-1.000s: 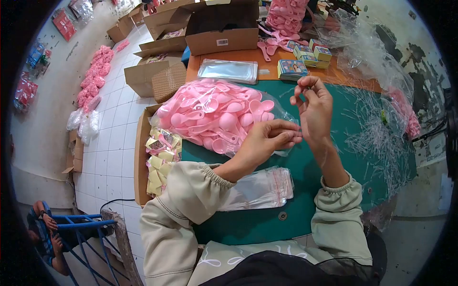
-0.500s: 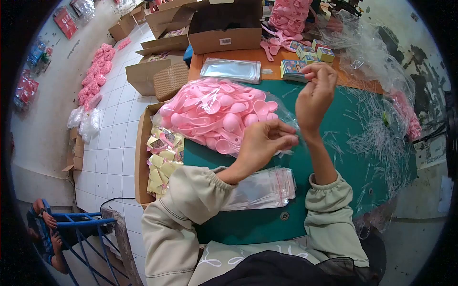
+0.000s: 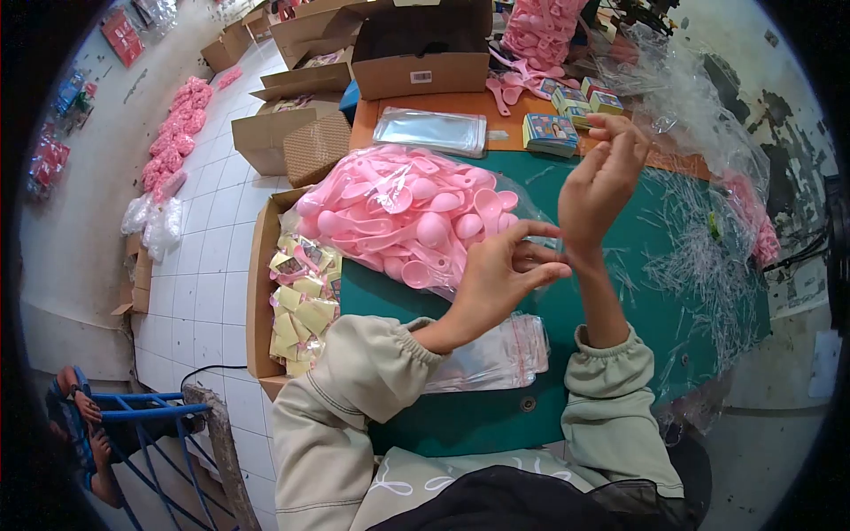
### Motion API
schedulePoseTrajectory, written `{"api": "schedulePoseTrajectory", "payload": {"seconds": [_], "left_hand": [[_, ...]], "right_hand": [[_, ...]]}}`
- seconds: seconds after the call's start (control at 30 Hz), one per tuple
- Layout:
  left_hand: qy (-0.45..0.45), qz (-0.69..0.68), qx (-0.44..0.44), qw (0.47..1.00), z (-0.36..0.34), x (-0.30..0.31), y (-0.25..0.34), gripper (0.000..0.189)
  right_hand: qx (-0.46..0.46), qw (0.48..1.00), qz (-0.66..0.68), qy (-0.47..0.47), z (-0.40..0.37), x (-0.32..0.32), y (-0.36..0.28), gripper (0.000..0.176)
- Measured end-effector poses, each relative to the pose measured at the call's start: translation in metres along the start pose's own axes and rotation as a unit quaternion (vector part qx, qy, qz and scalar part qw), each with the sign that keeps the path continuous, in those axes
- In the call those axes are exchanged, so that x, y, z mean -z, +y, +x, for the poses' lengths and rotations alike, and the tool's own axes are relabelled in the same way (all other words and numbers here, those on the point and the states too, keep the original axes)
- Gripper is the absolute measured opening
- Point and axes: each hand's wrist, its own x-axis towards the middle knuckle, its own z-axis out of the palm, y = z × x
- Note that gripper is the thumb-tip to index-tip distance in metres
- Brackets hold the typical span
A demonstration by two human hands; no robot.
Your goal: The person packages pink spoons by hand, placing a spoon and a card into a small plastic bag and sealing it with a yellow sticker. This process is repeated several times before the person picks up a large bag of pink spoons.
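My left hand (image 3: 506,273) is beside my right wrist, its fingers bent and the thumb apart from them; I make out nothing between them. My right hand (image 3: 604,181) is raised over the green mat, fingers loosely curled and apart, with nothing visible in it. A clear bag of pink plastic spoons (image 3: 398,208) lies just beyond my left hand. Under my left forearm is a stack of clear plastic sleeves (image 3: 505,354), partly hidden by the sleeve. Near my right fingertips stands a stack of small printed cards (image 3: 549,133).
A carton (image 3: 264,292) of filled packets stands at the left edge. At the back are an open brown box (image 3: 421,66), a pile of clear bags (image 3: 429,130) and more spoons (image 3: 540,35). Plastic strips (image 3: 699,265) litter the right side. Another person's hand (image 3: 87,407) shows at lower left.
My right hand has moved slightly right, uncovering the card stack. My left hand has shifted right towards the right wrist, its thumb and fingers now wider apart.
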Motion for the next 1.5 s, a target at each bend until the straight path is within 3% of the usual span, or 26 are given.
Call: {"api": "schedulePoseTrajectory", "payload": {"seconds": [0.07, 0.17, 0.37, 0.47, 0.53, 0.57, 0.67, 0.77, 0.87, 0.97, 1.03, 1.07, 1.1, 1.13, 1.17, 1.23, 1.27, 1.3, 1.33, 1.37, 1.43, 1.47, 1.5], "left_hand": [[0.023, 0.042, -0.003, 0.999, -0.001, -0.001, -0.001, 0.038], [0.048, 0.077, -0.011, 0.996, 0.001, -0.003, -0.005, 0.042], [0.021, 0.037, -0.008, 0.999, 0.001, 0.006, -0.006, 0.051], [0.016, 0.029, 0.014, 0.999, 0.001, 0.012, -0.003, 0.053], [0.012, 0.062, -0.014, 0.998, -0.001, 0.018, 0.0, 0.064], [0.01, 0.08, -0.027, 0.996, -0.002, 0.021, 0.001, 0.07], [0.052, 0.156, -0.034, 0.986, -0.007, 0.021, 0.017, 0.093], [0.056, 0.243, -0.125, 0.96, -0.006, 0.022, 0.013, 0.108], [0.054, 0.241, -0.123, 0.961, -0.009, 0.023, 0.019, 0.109], [0.018, 0.23, -0.139, 0.963, -0.014, 0.031, 0.024, 0.098], [0.033, 0.256, -0.137, 0.956, -0.014, 0.045, 0.024, 0.084], [0.039, 0.268, -0.137, 0.953, -0.015, 0.052, 0.025, 0.077], [0.074, 0.257, -0.136, 0.954, -0.017, 0.058, 0.028, 0.045], [0.074, 0.31, -0.142, 0.937, -0.018, 0.061, 0.031, 0.037], [0.077, 0.363, -0.15, 0.917, -0.016, 0.064, 0.034, 0.03], [0.072, 0.419, -0.198, 0.883, -0.012, 0.062, 0.026, 0.019], [0.066, 0.48, -0.227, 0.845, -0.005, 0.055, 0.023, 0.023], [0.054, 0.537, -0.246, 0.805, -0.003, 0.046, 0.018, 0.027], [0.04, 0.593, -0.268, 0.758, 0.001, 0.037, 0.014, 0.032], [0.053, 0.609, -0.314, 0.727, 0.009, 0.032, -0.002, 0.038], [0.039, 0.677, -0.251, 0.69, 0.007, 0.032, -0.021, 0.034], [0.031, 0.709, -0.218, 0.669, 0.006, 0.031, -0.027, 0.033], [0.018, 0.69, -0.194, 0.697, 0.006, 0.035, -0.027, 0.028]], "right_hand": [[0.062, 0.988, -0.142, 0.019, -0.004, -0.003, -0.008, 0.03], [0.121, 0.963, -0.24, 0.031, -0.011, -0.009, -0.013, 0.034], [0.121, 0.971, -0.204, 0.03, -0.004, -0.009, -0.008, 0.035], [0.107, 0.974, -0.198, 0.015, 0.01, 0.004, 0.002, 0.028], [0.032, 0.975, 0.035, -0.215, 0.027, 0.024, 0.0, 0.024], [-0.007, 0.934, 0.152, -0.323, 0.032, 0.034, -0.002, 0.023], [0.046, 0.789, 0.202, -0.578, 0.024, 0.058, -0.01, 0.023], [-0.051, 0.787, 0.179, -0.588, 0.014, 0.067, -0.016, 0.018], [-0.065, 0.781, 0.185, -0.593, 0.017, 0.078, -0.016, 0.012], [-0.202, 0.75, 0.231, -0.586, 0.03, 0.088, 0.014, 0.009], [-0.187, 0.719, 0.287, -0.604, 0.06, 0.103, 0.065, 0.008], [-0.229, 0.753, 0.279, -0.551, 0.069, 0.109, 0.097, 0.01], [-0.271, 0.781, 0.268, -0.494, 0.07, 0.117, 0.134, 0.012], [-0.13, 0.854, -0.143, -0.483, 0.062, 0.13, 0.182, 0.011], [0.036, 0.761, -0.527, -0.377, 0.053, 0.133, 0.217, 0.011], [0.039, 0.812, -0.442, -0.378, 0.022, 0.128, 0.216, 0.013], [0.045, 0.836, -0.397, -0.377, 0.012, 0.124, 0.204, 0.016], [0.029, 0.867, -0.193, -0.459, 0.005, 0.114, 0.155, 0.017], [0.01, 0.857, 0.019, -0.514, -0.001, 0.099, 0.097, 0.018], [0.022, 0.805, 0.128, -0.579, -0.009, 0.089, 0.067, 0.023], [0.036, 0.784, 0.188, -0.591, -0.037, 0.075, 0.047, 0.028], [0.067, 0.787, 0.152, -0.594, -0.047, 0.072, 0.049, 0.028], [0.098, 0.789, 0.117, -0.595, -0.057, 0.069, 0.053, 0.027]]}}
